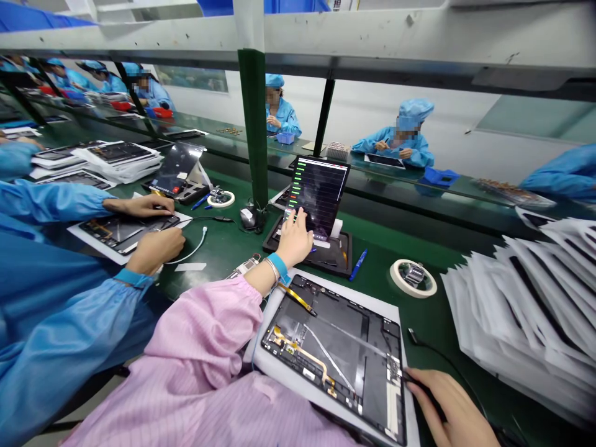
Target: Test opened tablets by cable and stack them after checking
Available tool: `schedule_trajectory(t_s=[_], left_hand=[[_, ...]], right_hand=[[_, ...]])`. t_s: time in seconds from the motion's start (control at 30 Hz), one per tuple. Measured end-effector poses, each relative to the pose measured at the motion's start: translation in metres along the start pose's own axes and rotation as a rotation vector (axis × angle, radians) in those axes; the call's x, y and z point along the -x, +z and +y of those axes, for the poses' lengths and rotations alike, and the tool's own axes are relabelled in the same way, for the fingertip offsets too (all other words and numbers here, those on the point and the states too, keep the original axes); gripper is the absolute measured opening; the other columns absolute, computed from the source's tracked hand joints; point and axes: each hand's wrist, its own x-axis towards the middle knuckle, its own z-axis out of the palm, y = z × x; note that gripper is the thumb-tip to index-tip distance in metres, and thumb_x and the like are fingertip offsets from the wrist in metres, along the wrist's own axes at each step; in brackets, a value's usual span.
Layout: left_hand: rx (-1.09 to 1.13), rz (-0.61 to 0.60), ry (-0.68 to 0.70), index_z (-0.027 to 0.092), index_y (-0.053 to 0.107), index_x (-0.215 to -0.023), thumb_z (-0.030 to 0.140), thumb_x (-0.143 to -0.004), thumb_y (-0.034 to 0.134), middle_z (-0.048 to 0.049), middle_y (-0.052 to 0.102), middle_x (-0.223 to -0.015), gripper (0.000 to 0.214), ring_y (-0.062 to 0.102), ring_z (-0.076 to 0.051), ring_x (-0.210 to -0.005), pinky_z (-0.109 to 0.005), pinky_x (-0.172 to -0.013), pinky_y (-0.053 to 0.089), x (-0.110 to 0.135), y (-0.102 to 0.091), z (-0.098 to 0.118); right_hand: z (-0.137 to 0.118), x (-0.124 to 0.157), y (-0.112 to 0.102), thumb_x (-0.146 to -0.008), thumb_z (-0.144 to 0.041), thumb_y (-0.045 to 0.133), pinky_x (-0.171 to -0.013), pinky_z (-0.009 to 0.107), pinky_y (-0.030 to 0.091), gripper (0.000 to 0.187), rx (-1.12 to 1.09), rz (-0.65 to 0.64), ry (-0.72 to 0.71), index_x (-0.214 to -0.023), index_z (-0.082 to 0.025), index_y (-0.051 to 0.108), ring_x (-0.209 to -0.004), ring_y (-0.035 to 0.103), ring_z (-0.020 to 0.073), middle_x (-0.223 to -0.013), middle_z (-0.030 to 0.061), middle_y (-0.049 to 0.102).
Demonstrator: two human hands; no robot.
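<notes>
My left hand [297, 239] reaches forward with its fingers stretched out, the fingertips at the lower left of an upright tablet screen [317, 192]. That screen shows a dark list with green marks and a red one; it leans in a black tray [338, 256]. In front of me lies an opened tablet housing [344, 347] on a white sheet, its flat cables and small boards exposed. An orange flex cable [298, 299] crosses its upper left edge. My right hand [449, 403] is closed beside the housing's right edge, pinching a dark cable end, mostly hidden by the fingers.
Another black cable [431, 347] lies right of the housing. A tape roll [413, 278], a blue pen [358, 265] and a stack of white-wrapped panels [521, 323] are nearby. At left, a co-worker's hands [156, 248] rest on another housing. A green post [254, 130] stands ahead.
</notes>
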Motion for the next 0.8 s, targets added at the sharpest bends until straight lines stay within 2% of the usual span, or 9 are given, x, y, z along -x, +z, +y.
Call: schedule_trajectory(t_s=[0.17, 0.47, 0.73, 0.8], left_hand=[[-0.016, 0.000, 0.030, 0.005, 0.034, -0.135, 0.026, -0.086, 0.044, -0.0178, 0.039, -0.143, 0.054, 0.023, -0.031, -0.137, -0.046, -0.108, 0.027, -0.006, 0.002, -0.004], [0.014, -0.005, 0.071, 0.004, 0.036, -0.135, 0.021, -0.084, 0.042, -0.0174, 0.040, -0.142, 0.054, 0.023, -0.029, -0.138, -0.045, -0.109, 0.027, -0.004, -0.007, 0.009], [-0.028, 0.035, 0.122, 0.004, 0.036, -0.134, 0.015, -0.078, 0.045, -0.0185, 0.038, -0.144, 0.058, 0.020, -0.030, -0.139, -0.045, -0.109, 0.024, -0.033, -0.006, 0.016], [-0.044, 0.030, 0.124, 0.004, 0.038, -0.132, 0.015, -0.079, 0.046, -0.0189, 0.037, -0.144, 0.055, 0.020, -0.030, -0.138, -0.046, -0.109, 0.024, -0.033, -0.010, 0.020]], right_hand=[[0.000, -0.001, -0.001, -0.094, -0.040, 0.044, -0.078, 0.030, 0.052, 0.023, 0.000, 0.001, -0.005, -0.103, -0.024, 0.057, -0.088, 0.063, 0.0186, -0.096, 0.0031, 0.065], [-0.003, 0.000, -0.001, -0.094, -0.038, 0.045, -0.079, 0.030, 0.051, 0.021, -0.007, -0.002, 0.017, -0.104, -0.024, 0.056, -0.090, 0.062, 0.0187, -0.096, 0.0033, 0.064], [-0.002, 0.001, 0.000, -0.094, -0.038, 0.046, -0.078, 0.031, 0.051, 0.021, -0.014, 0.013, 0.018, -0.105, -0.024, 0.056, -0.089, 0.062, 0.0184, -0.095, 0.0034, 0.063], [-0.003, 0.001, 0.000, -0.094, -0.038, 0.045, -0.079, 0.031, 0.051, 0.021, -0.010, 0.014, 0.022, -0.104, -0.024, 0.057, -0.089, 0.062, 0.0183, -0.095, 0.0034, 0.063]])
